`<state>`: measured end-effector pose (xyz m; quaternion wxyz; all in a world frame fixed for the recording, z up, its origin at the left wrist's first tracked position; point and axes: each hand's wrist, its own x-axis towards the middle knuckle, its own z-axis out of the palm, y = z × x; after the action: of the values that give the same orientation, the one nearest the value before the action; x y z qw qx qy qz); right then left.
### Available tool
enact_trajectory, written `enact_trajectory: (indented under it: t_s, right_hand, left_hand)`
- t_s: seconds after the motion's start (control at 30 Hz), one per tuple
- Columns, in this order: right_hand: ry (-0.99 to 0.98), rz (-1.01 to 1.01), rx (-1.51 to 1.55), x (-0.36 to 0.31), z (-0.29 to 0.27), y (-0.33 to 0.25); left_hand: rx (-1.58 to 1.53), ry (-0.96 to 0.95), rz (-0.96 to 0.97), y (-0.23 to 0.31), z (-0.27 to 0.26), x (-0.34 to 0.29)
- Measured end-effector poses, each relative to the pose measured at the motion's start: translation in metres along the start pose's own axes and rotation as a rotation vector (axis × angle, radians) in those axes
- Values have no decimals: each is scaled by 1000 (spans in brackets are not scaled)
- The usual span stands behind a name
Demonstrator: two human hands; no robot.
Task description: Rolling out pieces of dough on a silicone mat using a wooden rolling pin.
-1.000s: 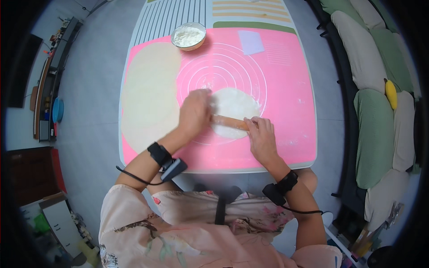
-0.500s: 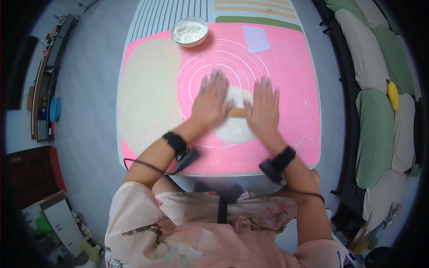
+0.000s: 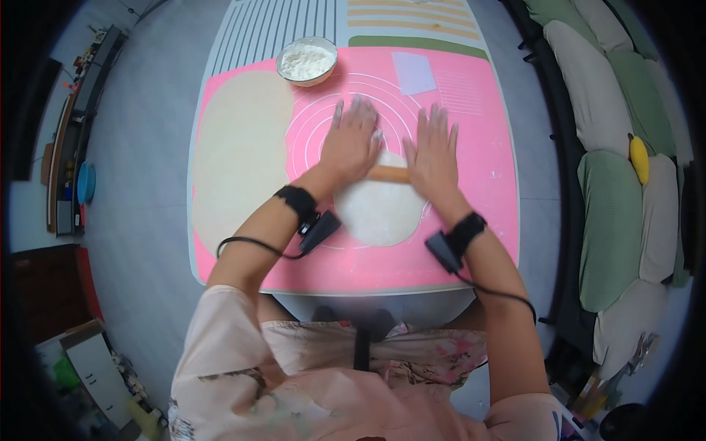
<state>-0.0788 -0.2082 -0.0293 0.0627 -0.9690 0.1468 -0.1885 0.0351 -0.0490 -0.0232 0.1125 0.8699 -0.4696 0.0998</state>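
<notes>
A wooden rolling pin (image 3: 388, 174) lies crosswise over the far part of a round, flat piece of white dough (image 3: 380, 214). My left hand (image 3: 351, 143) rests flat over the pin's left end, fingers stretched forward. Over its right end lies my right hand (image 3: 434, 158), open too, with its fingers apart. Only the middle of the pin shows; my palms hide its ends. Beneath the dough is a pink silicone mat (image 3: 478, 228) printed with white circles. To the left spreads a much larger, thin sheet of dough (image 3: 239, 158).
A glass bowl (image 3: 307, 62) of white flour stands at the mat's far left. Beyond the circles, a pale flat rectangular sheet (image 3: 413, 73) lies on the mat. A sofa with grey and green covers (image 3: 614, 228) runs along the right. Cabled black devices are strapped to both wrists.
Both hands have moved forward, rolling the pin from the middle of the round dough toward its far edge. More of the dough's near part shows now.
</notes>
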Motion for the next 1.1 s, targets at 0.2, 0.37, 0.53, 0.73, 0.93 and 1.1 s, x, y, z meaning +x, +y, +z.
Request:
enact_trajectory:
  t_s: [0.2, 0.37, 0.53, 0.73, 0.93, 1.1]
  right_hand:
    - [-253, -97, 97, -126, -65, -43]
    - [-264, -122, 327, -141, -77, -31]
    - [-176, -173, 444, -137, -85, -45]
    - [-168, -72, 322, -126, -76, -35]
    - [-101, -27, 158, -105, -58, -49]
    - [14, 23, -90, -6, -7, -17]
  left_hand:
    - [-483, -263, -265, 22, -33, -23]
    - [-146, -504, -32, 7, -30, 11]
    - [-583, -337, -148, -10, -18, 18]
    - [-642, -218, -547, -13, -33, -37]
    - [-270, -165, -6, 19, -42, -95]
    - [-30, -127, -71, 1, -14, -18]
